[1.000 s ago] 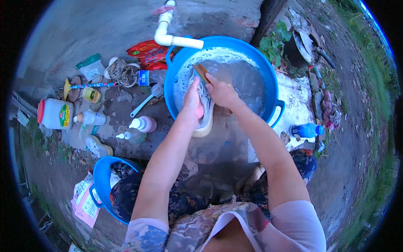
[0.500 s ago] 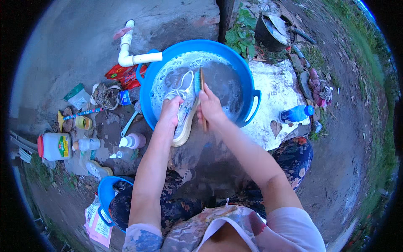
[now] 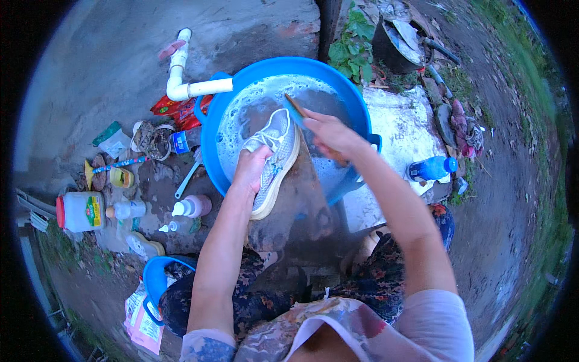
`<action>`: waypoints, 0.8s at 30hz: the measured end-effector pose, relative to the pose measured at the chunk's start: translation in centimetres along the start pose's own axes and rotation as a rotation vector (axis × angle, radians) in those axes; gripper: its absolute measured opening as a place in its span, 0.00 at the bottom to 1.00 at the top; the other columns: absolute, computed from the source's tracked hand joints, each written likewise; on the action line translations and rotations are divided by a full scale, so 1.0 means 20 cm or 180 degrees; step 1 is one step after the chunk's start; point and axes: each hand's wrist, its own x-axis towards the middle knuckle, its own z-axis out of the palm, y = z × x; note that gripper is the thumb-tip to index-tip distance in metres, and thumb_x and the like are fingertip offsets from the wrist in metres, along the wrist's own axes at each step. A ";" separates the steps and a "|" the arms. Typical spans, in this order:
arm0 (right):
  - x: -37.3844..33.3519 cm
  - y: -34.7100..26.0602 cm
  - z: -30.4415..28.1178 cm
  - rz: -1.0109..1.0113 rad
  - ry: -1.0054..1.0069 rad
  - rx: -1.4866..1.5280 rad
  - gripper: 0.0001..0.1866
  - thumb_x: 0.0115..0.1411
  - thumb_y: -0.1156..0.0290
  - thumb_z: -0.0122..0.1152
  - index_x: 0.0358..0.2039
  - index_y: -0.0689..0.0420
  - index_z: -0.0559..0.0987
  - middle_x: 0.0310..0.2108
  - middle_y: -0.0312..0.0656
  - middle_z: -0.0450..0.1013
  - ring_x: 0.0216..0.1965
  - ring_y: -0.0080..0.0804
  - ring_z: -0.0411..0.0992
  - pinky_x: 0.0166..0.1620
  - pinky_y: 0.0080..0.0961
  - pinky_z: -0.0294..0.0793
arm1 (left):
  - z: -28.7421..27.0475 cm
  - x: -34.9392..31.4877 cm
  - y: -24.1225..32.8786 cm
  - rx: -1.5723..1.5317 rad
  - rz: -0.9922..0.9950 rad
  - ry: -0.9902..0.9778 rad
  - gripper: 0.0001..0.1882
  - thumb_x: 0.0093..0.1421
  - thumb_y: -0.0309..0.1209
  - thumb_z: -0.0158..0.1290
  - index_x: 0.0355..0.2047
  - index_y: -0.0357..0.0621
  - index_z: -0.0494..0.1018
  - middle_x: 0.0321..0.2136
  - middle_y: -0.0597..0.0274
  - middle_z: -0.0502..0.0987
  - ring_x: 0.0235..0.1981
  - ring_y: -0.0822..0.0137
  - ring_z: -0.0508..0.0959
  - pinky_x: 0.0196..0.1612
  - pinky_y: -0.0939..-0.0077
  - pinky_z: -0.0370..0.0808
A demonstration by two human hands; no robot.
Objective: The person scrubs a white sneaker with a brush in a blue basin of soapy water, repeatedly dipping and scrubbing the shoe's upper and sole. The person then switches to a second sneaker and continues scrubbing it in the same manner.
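Observation:
My left hand (image 3: 252,168) is closed around a grey mesh sneaker (image 3: 279,164) with a cream sole. Its toe points away from me, over a large blue tub (image 3: 211,142). Foamy water (image 3: 246,114) fills the tub. My right hand (image 3: 333,136) grips a wooden-backed scrubbing brush (image 3: 295,105), with pale blue bristles partly visible by the shoe's toe. The brush is tilted, just right of the sneaker. Beneath the shoe, a dark wet board (image 3: 301,199) slopes from near my knees into the tub.
A white pipe tap (image 3: 208,86) reaches over the tub's left rim. Bottles (image 3: 192,206), a clear jar (image 3: 81,211), another shoe (image 3: 145,245) and a small blue bucket (image 3: 155,283) stand left. At right, a blue bottle (image 3: 432,168) lies on a pale slab (image 3: 401,130).
The brush has come away from the sneaker's right side, moving right with my right hand and tilting the other way. The sneaker has shifted slightly right and toward me.

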 end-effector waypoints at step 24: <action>0.04 0.30 0.48 -0.0888 0.1376 -0.1074 0.28 0.61 0.61 0.44 0.59 0.62 0.59 0.35 0.65 0.72 0.33 0.58 0.74 0.42 0.46 0.71 | -0.07 0.16 0.00 -0.1938 -0.0113 0.0500 0.21 0.66 0.39 0.35 0.53 0.37 0.64 0.48 0.49 0.71 0.49 0.52 0.71 0.53 0.55 0.67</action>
